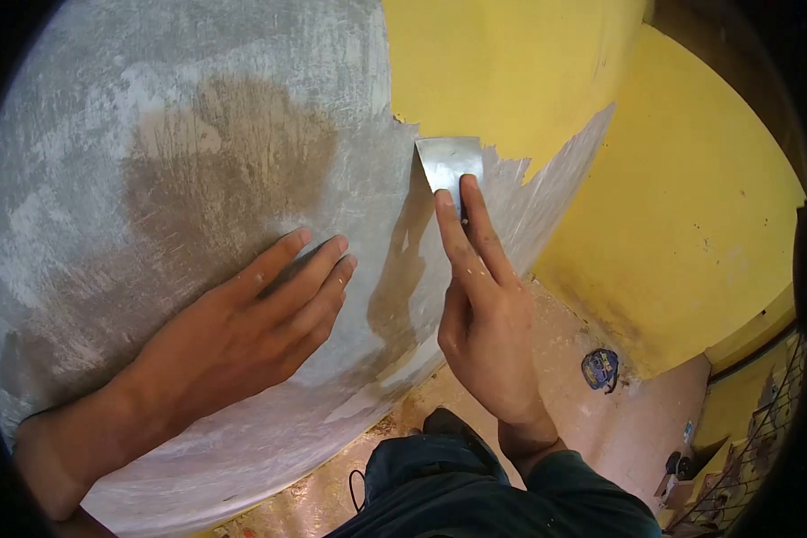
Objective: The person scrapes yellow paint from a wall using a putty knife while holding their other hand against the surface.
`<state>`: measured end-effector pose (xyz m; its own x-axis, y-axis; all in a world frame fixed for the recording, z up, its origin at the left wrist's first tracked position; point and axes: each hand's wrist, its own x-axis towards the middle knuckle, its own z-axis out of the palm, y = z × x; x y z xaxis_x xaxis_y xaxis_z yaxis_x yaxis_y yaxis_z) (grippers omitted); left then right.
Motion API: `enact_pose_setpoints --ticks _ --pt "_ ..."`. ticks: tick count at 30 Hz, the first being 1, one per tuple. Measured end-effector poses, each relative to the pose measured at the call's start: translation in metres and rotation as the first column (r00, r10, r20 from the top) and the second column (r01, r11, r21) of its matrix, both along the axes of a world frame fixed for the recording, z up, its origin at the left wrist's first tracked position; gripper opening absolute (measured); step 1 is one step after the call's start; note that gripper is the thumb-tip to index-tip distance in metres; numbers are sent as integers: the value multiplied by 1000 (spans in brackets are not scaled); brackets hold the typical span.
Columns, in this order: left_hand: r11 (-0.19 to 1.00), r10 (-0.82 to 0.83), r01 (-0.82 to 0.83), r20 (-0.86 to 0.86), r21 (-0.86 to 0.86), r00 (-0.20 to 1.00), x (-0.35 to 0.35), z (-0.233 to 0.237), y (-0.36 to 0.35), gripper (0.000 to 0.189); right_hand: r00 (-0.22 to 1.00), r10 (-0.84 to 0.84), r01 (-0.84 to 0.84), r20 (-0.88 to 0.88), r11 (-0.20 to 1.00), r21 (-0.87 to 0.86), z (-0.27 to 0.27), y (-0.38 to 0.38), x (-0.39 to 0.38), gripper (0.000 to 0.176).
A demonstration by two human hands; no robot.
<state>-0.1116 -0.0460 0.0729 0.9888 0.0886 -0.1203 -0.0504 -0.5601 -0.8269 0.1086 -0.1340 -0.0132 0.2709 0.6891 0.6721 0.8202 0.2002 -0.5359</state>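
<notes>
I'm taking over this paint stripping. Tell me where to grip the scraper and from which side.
Grip the scraper at its handle end, from below, as the right hand does: its wide blade lies against the wall, edge up toward the yellow paint. Two fingers pressed on the blade's back suit that flat shape.

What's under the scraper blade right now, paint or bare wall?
The scraper blade lies at the ragged edge where yellow paint meets grey scraped plaster. The patch directly under the metal is covered. The right hand hides most of its handle.
</notes>
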Motion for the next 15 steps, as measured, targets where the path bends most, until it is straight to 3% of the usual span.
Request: enact_pose_setpoints --ticks 5,9,11,15 --pt "1000 -6 6 -3 -25 1000 0 0 0 46 999 37 -36 -19 999 29 -17 4 -1 81" --pt "999 -14 14 -9 29 1000 0 0 1 45 999 34 -30 -39 995 95 0 13 2 82" --pt "1000 -14 14 -10 16 1000 0 0 1 45 998 -45 40 54 994 101 7 15 2 82" --pt "1000 -27 27 -18 2 999 -1 5 -1 45 999 -17 17 44 1000 8 0 1 4 81"
